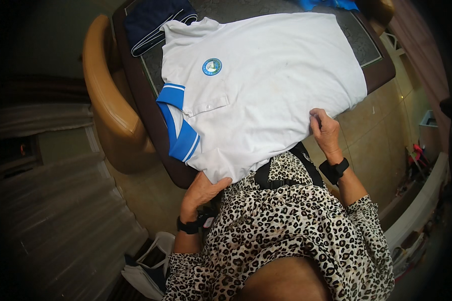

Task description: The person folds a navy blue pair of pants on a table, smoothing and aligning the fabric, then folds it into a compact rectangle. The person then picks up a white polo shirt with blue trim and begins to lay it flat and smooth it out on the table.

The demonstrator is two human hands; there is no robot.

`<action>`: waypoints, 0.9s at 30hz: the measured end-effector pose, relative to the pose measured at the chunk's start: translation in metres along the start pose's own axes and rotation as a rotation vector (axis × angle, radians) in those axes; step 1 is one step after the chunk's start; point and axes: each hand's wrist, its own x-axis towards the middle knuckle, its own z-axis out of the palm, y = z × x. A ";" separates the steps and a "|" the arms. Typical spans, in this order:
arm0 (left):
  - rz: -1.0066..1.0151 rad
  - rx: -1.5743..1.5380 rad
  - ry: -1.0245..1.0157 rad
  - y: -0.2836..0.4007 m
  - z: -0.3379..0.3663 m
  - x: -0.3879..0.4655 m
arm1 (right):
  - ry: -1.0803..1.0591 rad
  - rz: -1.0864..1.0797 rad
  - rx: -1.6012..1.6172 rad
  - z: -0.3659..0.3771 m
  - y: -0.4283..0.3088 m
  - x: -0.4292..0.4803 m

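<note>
A white polo shirt (pixel 263 79) with a blue collar (pixel 186 137) lies front side up across the table, its collar to the left and its hem to the right. A round blue and green badge (pixel 212 67) is on its chest, above the buttoned placket (pixel 209 106). My left hand (pixel 205 190) grips the near sleeve, thumb on top and fingers hidden under the cloth. Along the shirt's near side edge, close to the hem, my right hand (pixel 326 129) pinches the fabric between thumb and fingers.
Folded navy cloth with white piping (pixel 154 24) lies at the table's far left. Some blue material (pixel 329 4) shows at the far edge. A tan leather chair (pixel 113 101) stands against the left side of the dark table (pixel 380 73). White bags (pixel 147 271) sit low on the left.
</note>
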 end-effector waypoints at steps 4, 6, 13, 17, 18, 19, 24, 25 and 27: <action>-0.068 -0.443 -0.025 0.012 -0.017 0.010 | 0.016 0.007 -0.020 0.001 -0.001 0.000; 0.046 -0.969 0.015 0.021 -0.022 0.027 | 0.016 0.018 -0.031 0.001 -0.002 0.000; 0.280 -0.928 0.290 0.039 -0.062 0.065 | 0.027 0.022 -0.025 0.001 -0.006 0.000; 0.097 -0.405 0.570 0.013 -0.061 0.041 | 0.046 0.031 0.022 0.001 -0.006 -0.001; 0.134 -0.305 0.640 0.005 -0.060 0.036 | 0.029 0.027 0.009 0.000 -0.006 -0.002; 0.170 -0.212 0.712 -0.003 -0.060 0.032 | 0.012 0.042 0.025 -0.001 -0.006 -0.002; 0.118 -0.035 0.884 -0.021 -0.057 0.020 | -0.089 0.200 0.230 -0.009 -0.001 -0.008; 0.105 -0.010 0.880 -0.021 -0.055 0.020 | -0.090 0.215 0.265 -0.010 0.002 -0.011; 0.043 0.089 0.866 -0.018 -0.052 0.023 | -0.071 0.295 0.406 -0.014 0.012 -0.019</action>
